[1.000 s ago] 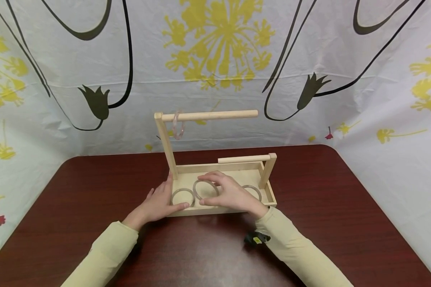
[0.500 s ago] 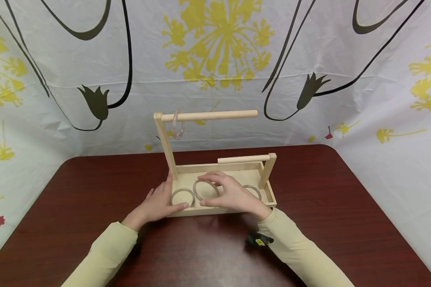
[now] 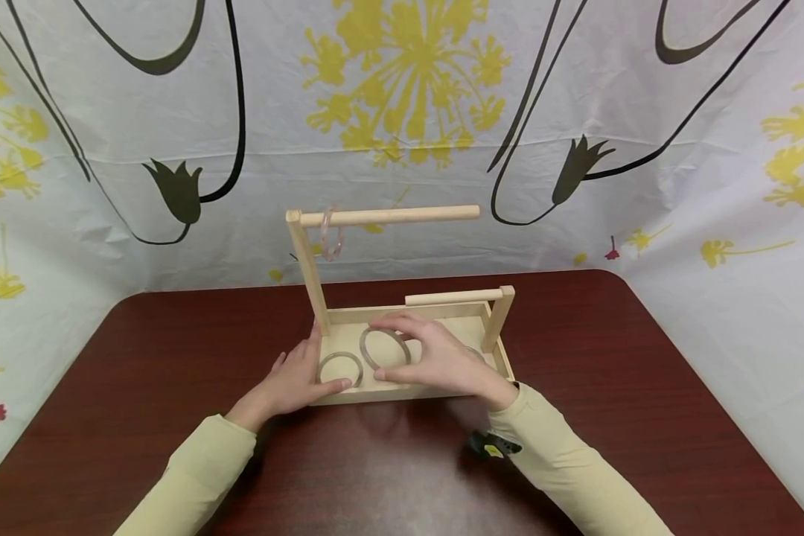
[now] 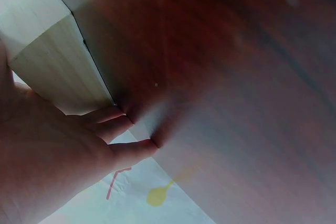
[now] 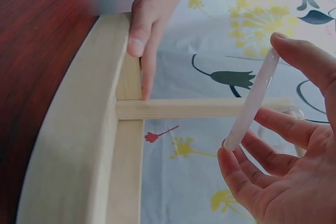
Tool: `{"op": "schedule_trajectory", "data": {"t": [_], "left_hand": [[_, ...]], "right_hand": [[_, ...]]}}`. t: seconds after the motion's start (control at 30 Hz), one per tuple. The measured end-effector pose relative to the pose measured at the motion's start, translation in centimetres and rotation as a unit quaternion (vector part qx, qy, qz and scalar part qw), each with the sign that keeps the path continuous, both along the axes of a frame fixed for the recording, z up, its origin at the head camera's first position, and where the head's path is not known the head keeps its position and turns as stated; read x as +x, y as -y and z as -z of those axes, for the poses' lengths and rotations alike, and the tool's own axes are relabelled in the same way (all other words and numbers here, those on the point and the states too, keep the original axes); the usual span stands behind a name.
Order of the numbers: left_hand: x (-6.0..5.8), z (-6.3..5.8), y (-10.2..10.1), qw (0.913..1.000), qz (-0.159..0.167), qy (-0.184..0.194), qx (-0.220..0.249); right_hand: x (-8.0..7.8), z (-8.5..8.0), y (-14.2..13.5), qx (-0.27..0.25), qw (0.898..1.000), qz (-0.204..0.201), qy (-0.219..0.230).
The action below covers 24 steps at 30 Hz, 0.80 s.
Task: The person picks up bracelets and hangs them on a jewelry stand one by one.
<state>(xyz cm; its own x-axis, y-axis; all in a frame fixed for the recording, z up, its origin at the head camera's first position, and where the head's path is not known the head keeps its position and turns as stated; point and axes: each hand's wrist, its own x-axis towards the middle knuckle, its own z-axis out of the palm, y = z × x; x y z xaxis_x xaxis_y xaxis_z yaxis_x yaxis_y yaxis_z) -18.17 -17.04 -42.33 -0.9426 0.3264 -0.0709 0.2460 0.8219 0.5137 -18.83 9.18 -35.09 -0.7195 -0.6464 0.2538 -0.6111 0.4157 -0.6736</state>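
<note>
My right hand pinches a pale translucent bangle between thumb and fingertips, holding it over the middle of the wooden stand's tray. My left hand lies along the tray's left end with straight fingers touching its side, thumb at the front edge. Beside that thumb a second bangle lies in the tray. A third bangle is mostly hidden behind my right hand. From the tall upper bar hangs a pinkish bangle, close to the left post.
A shorter bar juts left from a post at the tray's right end. The stand sits on a dark red-brown table. Behind it hangs a white cloth with flower patterns.
My right hand has risen slightly and shifted a little right, lifting the bangle and covering more of the third one. The left hand stays in place.
</note>
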Motion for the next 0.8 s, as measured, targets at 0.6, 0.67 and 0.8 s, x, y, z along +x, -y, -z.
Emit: {"op": "schedule_trajectory", "data": {"t": [0.6, 0.67, 0.8], "left_hand": [[-0.2, 0.4, 0.0, 1.0000, -0.004, 0.006, -0.003], [-0.1, 0.4, 0.0, 0.9999, -0.005, 0.009, -0.001], [0.0, 0.4, 0.1, 0.9999, -0.005, 0.013, 0.003]], "right_hand": [[0.1, -3.0, -2.3, -0.023, 0.999, 0.030, 0.001], [0.0, -3.3, -2.6, -0.024, 0.999, 0.032, -0.004], [-0.2, -3.7, -3.3, -0.030, 0.999, 0.034, -0.014]]}}
